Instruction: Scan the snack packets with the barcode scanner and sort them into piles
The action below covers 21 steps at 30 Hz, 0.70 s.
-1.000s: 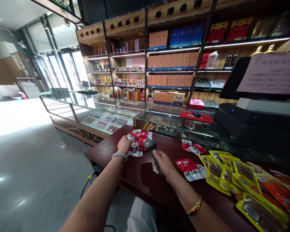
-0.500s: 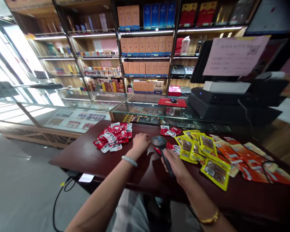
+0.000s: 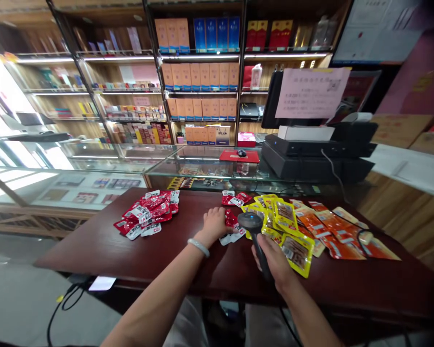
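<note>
My left hand, with a pale bangle at its wrist, has its fingers curled over a small red-and-white snack packet. More of the same packets lie under and beside it, and my fingertips are partly hidden. In my right hand is a black handheld barcode scanner, its head tilted up with a small blue light on top. A heap of red packets lies on the left of the dark red table. Yellow snack packets are piled just beyond the scanner, on its right.
Orange packets spread over the table's right side. Behind the table stand a glass display counter, a red mouse pad and a monitor with a pink paper. The scanner's cable hangs over the near edge.
My left hand has moved right onto the red packets beside the scanner. The scanner has shifted right, toward the yellow packets, still in my right hand. The view has turned slightly right.
</note>
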{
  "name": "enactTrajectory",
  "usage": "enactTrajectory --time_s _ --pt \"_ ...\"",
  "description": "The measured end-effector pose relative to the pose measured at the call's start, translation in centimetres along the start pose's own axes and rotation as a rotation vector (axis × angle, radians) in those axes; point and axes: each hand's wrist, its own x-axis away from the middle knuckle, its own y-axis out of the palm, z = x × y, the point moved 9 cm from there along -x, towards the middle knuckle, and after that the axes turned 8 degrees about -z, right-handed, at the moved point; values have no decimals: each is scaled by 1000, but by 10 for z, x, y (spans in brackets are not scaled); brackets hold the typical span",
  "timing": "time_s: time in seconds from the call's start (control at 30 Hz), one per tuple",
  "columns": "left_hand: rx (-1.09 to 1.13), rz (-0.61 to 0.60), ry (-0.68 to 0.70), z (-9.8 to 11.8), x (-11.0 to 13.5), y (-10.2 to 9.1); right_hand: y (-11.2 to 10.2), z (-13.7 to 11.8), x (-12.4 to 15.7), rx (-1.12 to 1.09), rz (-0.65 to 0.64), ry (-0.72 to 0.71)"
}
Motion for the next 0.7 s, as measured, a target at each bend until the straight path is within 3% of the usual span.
enactTrajectory --time_s 0.1,0.23,0.4,0.47,0.6,0.7 --pt "44 138 19 -3 8 -10 6 7 -4 -4 -34 20" --pt "82 233 3 -9 14 -25 20 9 -7 17 -76 20" --pt "327 346 -57 -42 14 -46 42 1 -11 59 -132 2" --pt "590 381 -96 -66 12 -43 55 -6 -14 83 -161 -21" --pt "1154 358 -220 -113 8 -13 89 -14 -22 132 -234 -42" --pt "1313 378 -204 -135 14 -5 119 -13 -29 168 -308 -45"
